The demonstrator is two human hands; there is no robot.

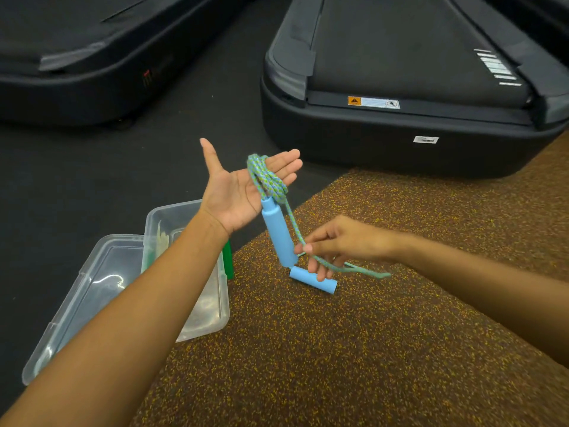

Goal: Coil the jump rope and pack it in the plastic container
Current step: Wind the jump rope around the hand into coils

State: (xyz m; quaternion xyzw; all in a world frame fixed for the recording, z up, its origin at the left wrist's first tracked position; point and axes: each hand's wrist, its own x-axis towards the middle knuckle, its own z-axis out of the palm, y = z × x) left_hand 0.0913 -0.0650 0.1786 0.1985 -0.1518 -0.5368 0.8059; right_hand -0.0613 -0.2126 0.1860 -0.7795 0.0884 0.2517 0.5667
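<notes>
Currently coiling | left hand point(237, 192) open, palm up, jump rope point(267, 177) looped round its fingers, handle hanging down | right hand point(332, 248) pinches free strand below-right, nearer second handle point(312, 280) on speckled mat | plastic container point(187, 272) lower-left, at mat edge.

The left arm point(129, 303) covers part of the container point(203, 315), blurring its contents; the right hand point(338, 245) hides the rope's point(268, 177) grip point.
</notes>
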